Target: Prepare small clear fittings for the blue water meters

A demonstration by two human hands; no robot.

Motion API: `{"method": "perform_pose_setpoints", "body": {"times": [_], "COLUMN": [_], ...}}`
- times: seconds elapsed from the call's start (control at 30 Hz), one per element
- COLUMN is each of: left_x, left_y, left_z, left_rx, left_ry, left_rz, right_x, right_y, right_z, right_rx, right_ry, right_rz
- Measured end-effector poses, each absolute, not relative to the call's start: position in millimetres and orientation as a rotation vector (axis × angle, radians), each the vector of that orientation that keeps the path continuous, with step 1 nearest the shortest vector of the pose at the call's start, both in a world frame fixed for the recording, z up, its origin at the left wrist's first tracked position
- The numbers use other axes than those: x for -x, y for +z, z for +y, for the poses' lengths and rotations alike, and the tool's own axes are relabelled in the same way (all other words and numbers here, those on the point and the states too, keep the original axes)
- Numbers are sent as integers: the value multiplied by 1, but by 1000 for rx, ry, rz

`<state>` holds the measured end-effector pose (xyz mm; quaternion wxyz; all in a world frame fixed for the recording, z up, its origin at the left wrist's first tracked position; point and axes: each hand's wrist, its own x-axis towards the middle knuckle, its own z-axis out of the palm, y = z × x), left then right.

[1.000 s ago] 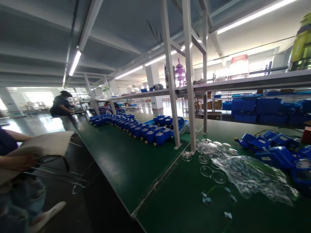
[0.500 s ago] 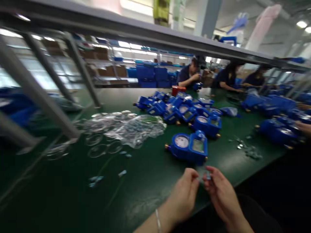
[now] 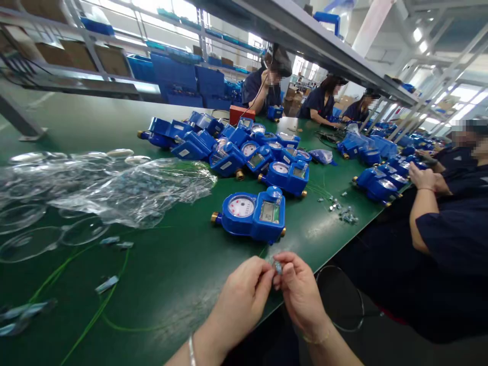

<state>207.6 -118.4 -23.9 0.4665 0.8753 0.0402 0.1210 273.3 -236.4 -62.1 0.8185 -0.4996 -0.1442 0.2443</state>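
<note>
Both hands meet at the bench edge, left hand [image 3: 244,297] and right hand [image 3: 301,295] pinching a small seal [image 3: 277,266]. A blue meter [image 3: 251,213] sits just beyond the pinch

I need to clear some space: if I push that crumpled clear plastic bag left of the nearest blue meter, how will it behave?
The crumpled clear plastic bag would probably fold and bunch rather than slide as one piece; it lies limp and wrinkled on the green bench mat. It looks light, yet seems to hold small parts, so those might shift or spill. The clear round discs beside it could get dragged along.
</note>
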Motion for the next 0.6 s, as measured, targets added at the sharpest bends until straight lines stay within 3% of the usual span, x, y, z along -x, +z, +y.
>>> {"method": "perform_pose_setpoints", "body": {"times": [0.6], "left_x": [-206], "left_y": [-31], "left_z": [-112], "left_rx": [-2175], "left_ry": [269], "left_rz": [75], "right_x": [-277], "right_y": [-66], "right_z": [-243], "right_rx": [1282], "right_ry": [466], "right_rz": [-415]}}
